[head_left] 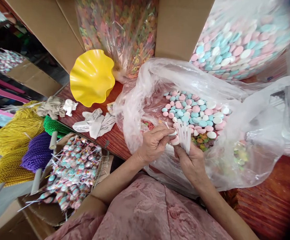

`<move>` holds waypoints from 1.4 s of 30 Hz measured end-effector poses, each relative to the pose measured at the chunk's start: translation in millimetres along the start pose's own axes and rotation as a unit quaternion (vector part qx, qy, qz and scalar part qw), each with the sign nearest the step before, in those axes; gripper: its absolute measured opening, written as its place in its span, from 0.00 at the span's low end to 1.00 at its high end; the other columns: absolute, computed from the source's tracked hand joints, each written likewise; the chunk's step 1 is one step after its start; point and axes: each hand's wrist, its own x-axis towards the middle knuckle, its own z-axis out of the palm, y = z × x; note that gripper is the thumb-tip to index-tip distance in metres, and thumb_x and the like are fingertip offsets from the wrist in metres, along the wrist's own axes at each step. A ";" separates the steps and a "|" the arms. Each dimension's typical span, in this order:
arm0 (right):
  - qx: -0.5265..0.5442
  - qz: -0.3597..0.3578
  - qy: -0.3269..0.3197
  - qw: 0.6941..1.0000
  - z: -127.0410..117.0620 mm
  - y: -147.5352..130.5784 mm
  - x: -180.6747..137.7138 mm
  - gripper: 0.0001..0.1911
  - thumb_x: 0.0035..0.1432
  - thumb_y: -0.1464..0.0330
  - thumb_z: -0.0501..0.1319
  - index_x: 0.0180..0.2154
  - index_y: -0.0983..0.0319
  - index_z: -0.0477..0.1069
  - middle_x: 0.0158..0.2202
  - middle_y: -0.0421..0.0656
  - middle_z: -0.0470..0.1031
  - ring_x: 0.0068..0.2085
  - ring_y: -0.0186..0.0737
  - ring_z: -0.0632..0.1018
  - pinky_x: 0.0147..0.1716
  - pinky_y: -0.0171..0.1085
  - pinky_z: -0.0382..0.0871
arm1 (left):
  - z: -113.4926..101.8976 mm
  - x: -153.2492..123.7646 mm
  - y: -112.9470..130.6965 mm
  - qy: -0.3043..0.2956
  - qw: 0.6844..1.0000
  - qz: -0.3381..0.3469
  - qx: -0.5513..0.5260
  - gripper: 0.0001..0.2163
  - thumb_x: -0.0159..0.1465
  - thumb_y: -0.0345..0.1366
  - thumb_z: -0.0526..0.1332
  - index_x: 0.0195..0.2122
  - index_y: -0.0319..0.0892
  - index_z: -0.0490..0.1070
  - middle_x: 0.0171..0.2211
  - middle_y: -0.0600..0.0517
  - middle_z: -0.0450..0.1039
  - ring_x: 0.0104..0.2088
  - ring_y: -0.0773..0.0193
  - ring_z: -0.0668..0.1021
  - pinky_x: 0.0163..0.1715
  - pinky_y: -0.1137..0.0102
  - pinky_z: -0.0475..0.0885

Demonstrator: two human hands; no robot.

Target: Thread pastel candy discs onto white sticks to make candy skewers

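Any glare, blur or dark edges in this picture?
Head view: glare streaks the clear plastic bag of small multicoloured rings; head view: the upper-right clear plastic bag of pastel oval discs looks soft; head view: slender white sticks look somewhat washed out; head view: right-hand corners darken.

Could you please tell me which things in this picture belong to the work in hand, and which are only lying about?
In the work:
- white sticks, in the right hand
- pale disc, at the left hand
- pastel discs, surrounded by clear plastic

Apparently just lying about:
- yellow bowl
- crumpled pale cloth
- purple cord
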 end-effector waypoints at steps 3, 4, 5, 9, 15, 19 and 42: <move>0.002 0.000 -0.006 1.000 -3.7 6.2 -2.2 0.17 0.66 0.64 0.58 0.24 0.59 0.62 0.22 0.36 0.63 0.24 0.34 0.65 0.26 0.36 0.61 | 4.3 -5.0 -2.7 -0.025 1.000 -0.003 0.000 0.08 0.68 0.31 0.62 0.47 0.43 0.78 0.41 0.48 0.82 0.41 0.65 0.83 0.44 0.68 0.79; 0.002 0.002 -0.014 1.000 -6.7 8.6 -3.3 0.16 0.66 0.64 0.58 0.25 0.59 0.63 0.22 0.36 0.64 0.24 0.34 0.65 0.26 0.36 0.61 | 6.4 -6.5 -3.4 -0.036 0.999 -0.007 0.005 0.08 0.68 0.32 0.62 0.47 0.43 0.78 0.41 0.47 0.82 0.42 0.64 0.83 0.44 0.68 0.79; 0.003 0.005 -0.026 1.000 -10.8 11.4 -4.5 0.15 0.67 0.64 0.58 0.26 0.59 0.65 0.22 0.36 0.64 0.24 0.34 0.65 0.26 0.35 0.62 | 8.6 -7.6 -3.7 -0.052 0.998 -0.014 0.014 0.09 0.68 0.32 0.61 0.47 0.42 0.77 0.41 0.47 0.81 0.42 0.63 0.83 0.44 0.67 0.79; 0.008 0.034 -0.078 0.996 -33.5 26.0 -13.1 0.13 0.65 0.61 0.59 0.29 0.60 0.70 0.24 0.37 0.68 0.26 0.37 0.69 0.27 0.36 0.64 | 11.4 -5.1 2.1 -0.162 0.984 -0.063 0.038 0.11 0.70 0.37 0.60 0.49 0.40 0.78 0.40 0.45 0.80 0.40 0.61 0.82 0.43 0.67 0.78; 0.147 0.186 0.124 0.963 -62.0 46.7 -26.4 0.19 0.58 0.58 0.67 0.24 0.59 0.64 0.19 0.35 0.62 0.20 0.32 0.61 0.17 0.34 0.52 | -3.0 25.9 8.1 -0.191 0.966 -0.174 -0.007 0.18 0.67 0.40 0.62 0.57 0.43 0.74 0.33 0.51 0.81 0.28 0.68 0.78 0.32 0.73 0.73; 0.237 0.217 0.184 0.929 -64.4 46.3 -28.5 0.18 0.54 0.58 0.70 0.25 0.59 0.65 0.20 0.34 0.63 0.19 0.29 0.59 0.16 0.32 0.48 | 15.2 38.7 2.5 -0.285 0.947 -0.112 0.096 0.10 0.62 0.28 0.60 0.34 0.43 0.82 0.31 0.49 0.80 0.32 0.62 0.79 0.39 0.67 0.74; -0.051 0.048 -0.080 0.994 -66.0 32.4 -43.9 0.12 0.65 0.62 0.57 0.37 0.61 0.76 0.27 0.39 0.75 0.27 0.38 0.73 0.27 0.36 0.68 | 7.7 13.3 3.8 -0.198 0.926 -0.288 -0.145 0.07 0.59 0.39 0.69 0.34 0.40 0.81 0.31 0.50 0.79 0.26 0.69 0.75 0.25 0.74 0.72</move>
